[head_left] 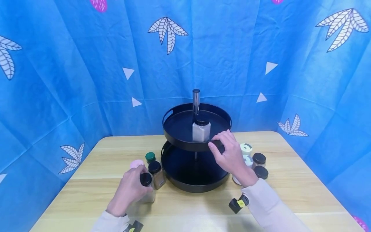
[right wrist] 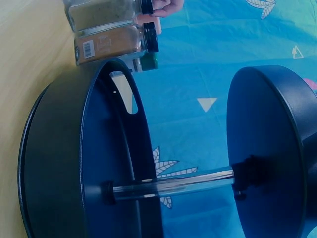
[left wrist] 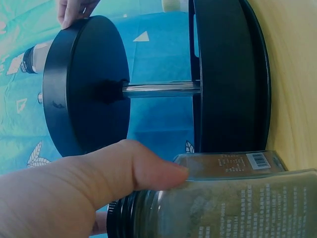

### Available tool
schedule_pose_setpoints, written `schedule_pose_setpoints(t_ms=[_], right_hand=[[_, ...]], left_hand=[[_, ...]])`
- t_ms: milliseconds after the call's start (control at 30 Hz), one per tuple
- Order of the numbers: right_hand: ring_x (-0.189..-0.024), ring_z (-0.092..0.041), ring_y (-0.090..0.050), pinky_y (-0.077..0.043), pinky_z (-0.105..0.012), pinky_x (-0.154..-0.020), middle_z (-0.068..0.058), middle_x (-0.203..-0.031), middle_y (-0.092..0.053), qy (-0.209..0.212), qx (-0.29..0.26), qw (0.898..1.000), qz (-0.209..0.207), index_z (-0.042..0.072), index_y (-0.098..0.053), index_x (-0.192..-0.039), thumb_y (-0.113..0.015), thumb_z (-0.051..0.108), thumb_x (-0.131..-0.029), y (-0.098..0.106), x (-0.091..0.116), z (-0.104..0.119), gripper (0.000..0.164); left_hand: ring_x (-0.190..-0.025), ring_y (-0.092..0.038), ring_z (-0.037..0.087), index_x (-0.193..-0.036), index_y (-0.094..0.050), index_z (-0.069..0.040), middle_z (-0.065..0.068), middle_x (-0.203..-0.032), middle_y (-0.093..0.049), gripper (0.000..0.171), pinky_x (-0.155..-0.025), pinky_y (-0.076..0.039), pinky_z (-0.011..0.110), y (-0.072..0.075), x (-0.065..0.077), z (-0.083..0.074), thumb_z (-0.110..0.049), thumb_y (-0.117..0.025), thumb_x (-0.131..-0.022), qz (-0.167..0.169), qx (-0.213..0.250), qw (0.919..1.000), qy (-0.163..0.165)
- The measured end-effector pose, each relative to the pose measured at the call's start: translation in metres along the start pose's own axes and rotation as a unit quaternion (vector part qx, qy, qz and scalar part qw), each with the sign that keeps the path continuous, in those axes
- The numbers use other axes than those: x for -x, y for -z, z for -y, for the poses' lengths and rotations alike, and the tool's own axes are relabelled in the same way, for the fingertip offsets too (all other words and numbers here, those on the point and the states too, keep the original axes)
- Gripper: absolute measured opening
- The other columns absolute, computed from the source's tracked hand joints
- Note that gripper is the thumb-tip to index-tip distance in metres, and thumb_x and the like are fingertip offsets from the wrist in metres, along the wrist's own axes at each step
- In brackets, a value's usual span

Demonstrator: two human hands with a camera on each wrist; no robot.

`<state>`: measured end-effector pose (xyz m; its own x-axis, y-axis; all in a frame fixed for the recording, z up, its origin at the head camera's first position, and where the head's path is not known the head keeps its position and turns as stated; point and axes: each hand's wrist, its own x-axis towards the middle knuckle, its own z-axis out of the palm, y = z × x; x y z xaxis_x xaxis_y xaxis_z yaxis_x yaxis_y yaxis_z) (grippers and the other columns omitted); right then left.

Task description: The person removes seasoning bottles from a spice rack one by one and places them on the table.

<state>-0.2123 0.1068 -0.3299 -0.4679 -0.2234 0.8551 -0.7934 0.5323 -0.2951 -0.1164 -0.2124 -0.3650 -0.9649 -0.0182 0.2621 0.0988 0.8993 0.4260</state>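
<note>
My left hand [head_left: 128, 188] grips a glass spice jar [left wrist: 242, 210] with a black lid, on the table left of a black two-tier round tray [head_left: 191, 188]. The left thumb lies along the jar's shoulder in the left wrist view, and pale powder shows through the printed glass. My right hand [head_left: 230, 156] pinches the front right rim of the upper tier [head_left: 179, 141], its thumb lower than the fingers. On that tier a black-lidded jar of white grains [head_left: 201, 132] stands upright in front of the metal post [head_left: 196, 100].
Beside the held jar stand a brown spice jar [head_left: 157, 175], a green-capped jar [head_left: 150, 157] and a pink-lidded one [head_left: 136, 163]. Right of the tray are black-lidded jars [head_left: 259, 158] and white-lidded containers [head_left: 246, 148], partly behind the right forearm. Blue patterned cloth [head_left: 232, 48] surrounds the wooden table [head_left: 116, 151].
</note>
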Motion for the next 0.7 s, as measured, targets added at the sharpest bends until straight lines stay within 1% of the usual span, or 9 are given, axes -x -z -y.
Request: schedule_pose_setpoints(t_ms=[300,433,700], right_hand=[[-0.09,-0.028,-0.058,-0.039,-0.063,-0.1,-0.013,-0.088,-0.066,0.001,-0.001,1.0,-0.002,0.002,-0.064,-0.09,-0.069,0.013,-0.081,-0.0011,0.0003,-0.001,0.015],[-0.09,-0.028,-0.058,-0.038,-0.062,-0.102,-0.013,-0.088,-0.066,-0.002,-0.001,1.0,0.003,0.002,-0.064,-0.09,-0.068,0.013,-0.082,-0.0008,0.0007,-0.0004,0.015],[-0.09,-0.028,-0.058,-0.038,-0.063,-0.101,-0.013,-0.089,-0.066,0.0,-0.002,1.0,0.001,0.002,-0.064,-0.09,-0.068,0.013,-0.082,-0.0014,-0.0007,-0.0017,0.015]], left_hand=[[-0.079,-0.057,0.026,-0.091,-0.056,-0.007,0.01,-0.084,-0.061,0.046,-0.071,-0.054,0.044,-0.0016,-0.001,0.0016,-0.012,-0.081,-0.053,0.005,0.002,1.0,0.005],[-0.08,-0.057,0.026,-0.09,-0.055,-0.008,0.009,-0.084,-0.061,0.046,-0.072,-0.054,0.044,-0.0022,-0.0003,0.0014,-0.012,-0.081,-0.053,0.006,0.001,1.0,0.006],[-0.082,-0.057,0.027,-0.09,-0.054,-0.008,0.01,-0.085,-0.061,0.046,-0.073,-0.054,0.046,-0.0007,-0.0016,0.0002,-0.012,-0.083,-0.054,0.015,-0.001,0.9999,0.007]])
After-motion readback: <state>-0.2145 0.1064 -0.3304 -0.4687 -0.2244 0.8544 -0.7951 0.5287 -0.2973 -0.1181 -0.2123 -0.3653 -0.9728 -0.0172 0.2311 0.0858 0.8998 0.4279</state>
